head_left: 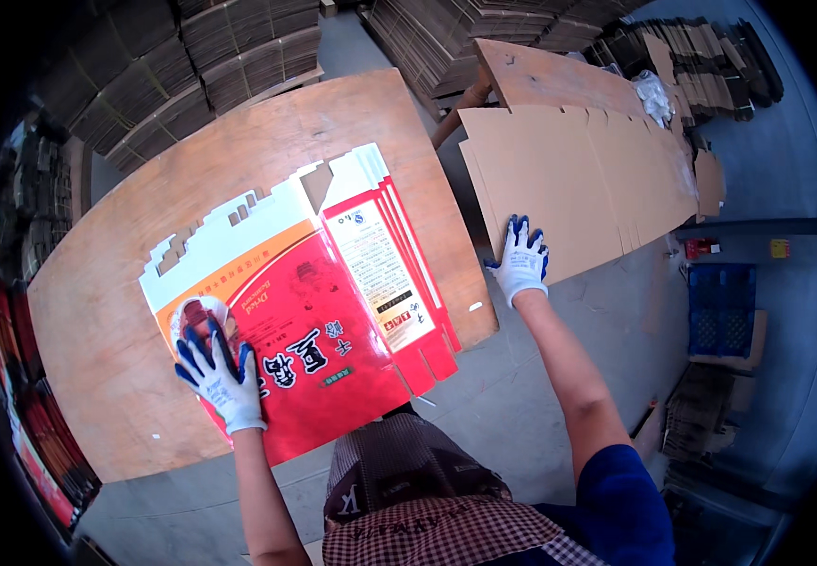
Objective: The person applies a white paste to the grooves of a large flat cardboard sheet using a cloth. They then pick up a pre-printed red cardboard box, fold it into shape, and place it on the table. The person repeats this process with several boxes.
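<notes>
My left hand (220, 373), in a white glove with blue fingertips, lies flat with fingers spread on a stack of flattened red, orange and white printed carton blanks (333, 292). The stack rests on a round wooden table (97, 311). My right hand (521, 259), gloved the same way, reaches out to the right and rests on the near edge of a pile of plain brown cardboard sheets (578, 170). Its fingers are spread on the top sheet. I cannot tell whether the thumb hooks under the edge.
Bundles of folded brown cardboard (210, 47) are stacked behind the table and at the back right. More red printed blanks (31, 424) stand along the left edge. A blue plastic crate (721, 307) sits on the grey floor at right.
</notes>
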A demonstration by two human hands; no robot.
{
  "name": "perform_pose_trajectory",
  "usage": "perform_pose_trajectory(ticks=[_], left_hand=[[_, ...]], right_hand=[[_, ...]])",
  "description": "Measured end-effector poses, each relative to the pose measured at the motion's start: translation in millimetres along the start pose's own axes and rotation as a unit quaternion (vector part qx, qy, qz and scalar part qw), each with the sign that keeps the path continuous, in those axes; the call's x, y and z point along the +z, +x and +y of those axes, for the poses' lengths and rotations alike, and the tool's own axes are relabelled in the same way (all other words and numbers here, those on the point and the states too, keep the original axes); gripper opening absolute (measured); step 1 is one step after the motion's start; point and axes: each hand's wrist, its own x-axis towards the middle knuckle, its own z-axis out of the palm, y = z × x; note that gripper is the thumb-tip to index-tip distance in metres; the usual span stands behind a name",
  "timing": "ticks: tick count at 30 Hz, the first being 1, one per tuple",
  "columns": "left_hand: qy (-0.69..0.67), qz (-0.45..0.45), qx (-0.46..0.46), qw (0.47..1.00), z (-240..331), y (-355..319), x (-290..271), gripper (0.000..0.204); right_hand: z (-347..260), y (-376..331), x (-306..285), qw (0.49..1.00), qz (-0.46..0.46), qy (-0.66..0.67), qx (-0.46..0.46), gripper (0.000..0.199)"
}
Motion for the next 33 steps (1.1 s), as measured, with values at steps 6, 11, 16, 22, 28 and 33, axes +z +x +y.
perform_pose_trajectory(ticks=[6,11,16,22,28,33], left_hand=[[0.021,-0.032,-0.069,0.997,-21,-7,9,0.076],[0.029,-0.037,-0.078,0.996,-11,-3,2,0.082],[-0.003,-0.020,-0.086,0.996,-18,-6,-7,0.074],[-0.141,0.019,-0.093,0.986,-44,-12,13,0.049],[-0.404,0.047,-0.098,0.908,-50,-9,2,0.054],[-0.376,0.036,-0.100,0.921,-51,-7,0,0.049]], right_hand=[[32,-14,-20,0.998,0.018,-0.021,-0.064,0.065],[57,-80,-169,0.949,0.270,0.085,-0.140,0.042],[80,-188,-294,0.783,0.274,0.558,-0.028,0.036],[58,-205,-227,0.693,0.152,0.704,-0.036,0.047],[-56,-156,-67,0.545,-0.117,0.830,-0.033,0.048],[-69,-130,-1,0.586,-0.211,0.780,-0.064,0.060]])
